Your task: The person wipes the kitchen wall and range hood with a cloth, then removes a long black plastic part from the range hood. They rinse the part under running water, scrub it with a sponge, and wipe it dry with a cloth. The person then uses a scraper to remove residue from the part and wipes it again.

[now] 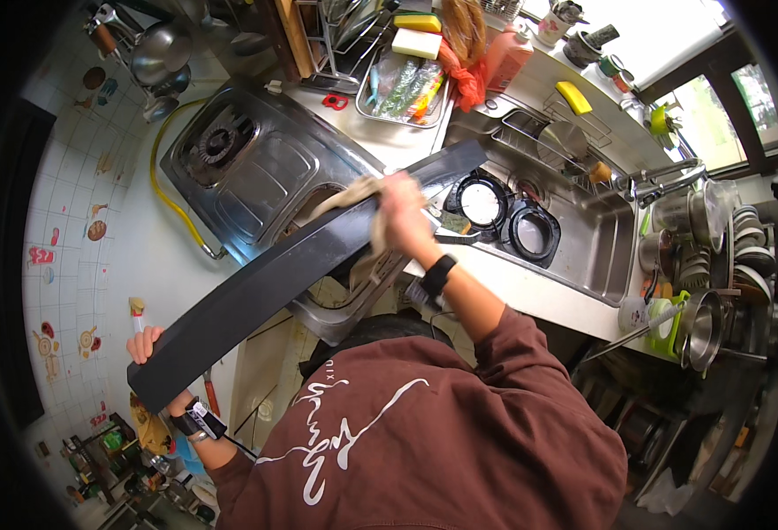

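A long black panel [263, 285] lies slantwise in front of me, above a stainless-steel gas stove [256, 192]. My left hand [145, 344] grips the panel's lower left end, fingers over its edge. My right hand [402, 209], somewhat blurred, presses a beige cloth [352, 197] on the panel nearer its other end. That far end reaches over the edge of the steel sink [584, 245]. Two round black parts [483, 202] rest in the sink. A sponge [454, 222] sits near its rim, partly hidden by my right hand and the panel.
A yellow gas hose [163, 192] curves around the stove. Behind are a wire basket [399, 119] with wrapped items and a pink bottle [508, 56]. Stacked dishes and pans [700, 324] crowd the sink's right. A red-handled tool [210, 392] lies by my left wrist.
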Demonstrator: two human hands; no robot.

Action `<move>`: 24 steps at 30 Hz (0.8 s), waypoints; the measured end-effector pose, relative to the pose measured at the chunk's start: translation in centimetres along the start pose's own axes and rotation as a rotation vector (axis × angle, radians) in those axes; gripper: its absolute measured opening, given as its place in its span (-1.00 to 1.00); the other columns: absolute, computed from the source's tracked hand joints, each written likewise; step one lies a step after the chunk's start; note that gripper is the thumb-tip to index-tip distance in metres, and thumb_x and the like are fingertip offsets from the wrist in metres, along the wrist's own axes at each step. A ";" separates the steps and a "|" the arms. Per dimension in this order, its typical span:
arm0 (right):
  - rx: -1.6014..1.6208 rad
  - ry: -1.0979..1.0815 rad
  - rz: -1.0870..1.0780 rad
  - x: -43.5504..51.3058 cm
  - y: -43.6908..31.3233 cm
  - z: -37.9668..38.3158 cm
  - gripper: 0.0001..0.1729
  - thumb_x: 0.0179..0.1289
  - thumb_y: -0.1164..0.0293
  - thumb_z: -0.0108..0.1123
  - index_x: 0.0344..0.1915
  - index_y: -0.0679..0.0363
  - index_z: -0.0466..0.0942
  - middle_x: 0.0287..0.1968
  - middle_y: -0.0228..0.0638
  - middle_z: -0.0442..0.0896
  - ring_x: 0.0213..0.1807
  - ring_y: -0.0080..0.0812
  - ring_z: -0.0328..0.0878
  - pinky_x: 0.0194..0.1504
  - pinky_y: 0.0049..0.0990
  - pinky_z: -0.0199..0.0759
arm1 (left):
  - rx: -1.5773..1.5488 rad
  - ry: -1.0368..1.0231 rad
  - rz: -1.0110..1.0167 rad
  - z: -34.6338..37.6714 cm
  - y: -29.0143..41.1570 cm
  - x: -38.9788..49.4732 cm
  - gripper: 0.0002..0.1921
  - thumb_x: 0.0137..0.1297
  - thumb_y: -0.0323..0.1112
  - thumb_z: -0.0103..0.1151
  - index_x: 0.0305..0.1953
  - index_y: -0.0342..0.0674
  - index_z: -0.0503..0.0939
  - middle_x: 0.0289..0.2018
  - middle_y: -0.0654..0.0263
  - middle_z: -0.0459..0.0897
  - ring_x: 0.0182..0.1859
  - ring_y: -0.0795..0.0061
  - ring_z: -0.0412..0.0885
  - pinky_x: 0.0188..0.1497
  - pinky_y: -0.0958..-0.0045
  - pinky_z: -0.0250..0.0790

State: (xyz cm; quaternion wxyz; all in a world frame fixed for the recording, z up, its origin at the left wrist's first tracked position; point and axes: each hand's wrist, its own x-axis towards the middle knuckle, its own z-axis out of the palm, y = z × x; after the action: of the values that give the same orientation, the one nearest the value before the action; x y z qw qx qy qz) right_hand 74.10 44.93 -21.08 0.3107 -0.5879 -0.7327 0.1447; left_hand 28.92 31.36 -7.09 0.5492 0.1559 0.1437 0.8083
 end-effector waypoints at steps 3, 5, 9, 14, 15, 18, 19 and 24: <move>0.056 0.269 0.337 1.4 5.5 1.2 -0.62 0.41 0.38 -0.09 0.14 0.32 0.39 0.16 0.17 0.45 0.25 0.20 0.30 0.29 -0.05 0.14 | 0.084 0.001 -0.003 -0.1 -0.2 0.1 -0.78 0.24 -0.48 -0.27 -0.53 0.01 0.10 -0.57 0.53 0.08 -0.43 0.61 0.14 -0.13 0.47 0.04; 0.206 0.117 0.376 0.4 5.5 2.6 -0.56 0.43 0.41 -0.08 0.27 0.20 0.35 0.22 0.09 0.43 0.28 0.11 0.32 0.29 -0.13 0.20 | 0.069 -0.028 -0.018 0.2 -0.4 0.3 -0.77 0.24 -0.49 -0.26 -0.53 0.01 0.10 -0.57 0.52 0.08 -0.43 0.62 0.14 -0.13 0.47 0.05; 0.408 0.085 -0.100 -2.9 -5.0 4.9 -0.47 0.28 0.56 -0.01 0.28 0.25 0.34 0.16 0.08 0.47 0.18 0.08 0.41 0.27 -0.14 0.27 | 0.012 -0.034 -0.024 1.4 -1.3 0.3 -0.76 0.24 -0.48 -0.22 -0.55 0.00 0.13 -0.60 0.53 0.13 -0.46 0.62 0.15 -0.13 0.49 0.08; 0.539 -0.065 -0.460 -3.2 -22.3 2.2 -0.32 0.21 0.39 0.23 0.32 0.28 0.27 0.27 0.03 0.40 0.39 0.03 0.25 0.41 -0.09 0.10 | -0.018 -0.036 -0.026 4.0 -2.2 -0.3 -0.75 0.22 -0.50 -0.20 -0.58 0.00 0.14 -0.61 0.53 0.16 -0.46 0.63 0.16 -0.11 0.51 0.08; 0.575 -0.166 -0.522 -2.9 -24.5 1.6 -0.32 0.26 0.27 0.19 0.33 0.26 0.26 0.36 0.01 0.30 0.45 0.01 0.15 0.46 -0.10 -0.03 | 0.003 -0.070 -0.045 4.5 -2.2 -0.4 -0.75 0.22 -0.50 -0.20 -0.58 0.00 0.14 -0.61 0.53 0.16 -0.46 0.63 0.16 -0.11 0.51 0.08; 0.566 -0.172 -0.727 -2.5 -26.9 1.2 -0.29 0.29 0.17 0.15 0.35 0.24 0.24 0.43 -0.02 0.19 0.49 0.01 0.06 0.48 -0.09 -0.10 | 0.163 -0.096 0.019 6.0 -1.9 -1.0 -0.76 0.23 -0.53 -0.16 -0.54 -0.02 0.15 -0.58 0.52 0.18 -0.42 0.63 0.18 -0.07 0.50 0.10; 0.535 -0.181 -0.756 -2.4 -26.4 1.3 -0.28 0.29 0.15 0.15 0.35 0.24 0.24 0.44 -0.03 0.17 0.49 0.01 0.05 0.48 -0.08 -0.10 | 0.145 -0.099 0.026 6.3 -2.0 -1.1 -0.76 0.23 -0.53 -0.17 -0.53 -0.01 0.15 -0.58 0.51 0.18 -0.41 0.63 0.18 -0.07 0.50 0.11; 0.397 -0.082 -0.553 -1.5 -17.6 1.6 -0.28 0.01 0.28 0.38 0.20 0.21 0.40 0.23 -0.08 0.45 0.34 0.01 0.30 0.35 -0.03 0.15 | 0.146 -0.130 0.032 6.8 -3.4 -1.2 -0.75 0.26 -0.51 -0.14 -0.54 -0.01 0.18 -0.59 0.52 0.21 -0.41 0.62 0.21 -0.05 0.47 0.12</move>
State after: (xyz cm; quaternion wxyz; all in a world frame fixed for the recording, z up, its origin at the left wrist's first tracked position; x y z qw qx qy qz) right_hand 59.64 39.08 -12.55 0.4167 -0.2888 -0.8339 0.2182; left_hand 34.94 31.89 -2.42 0.5316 0.2500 0.1638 0.7925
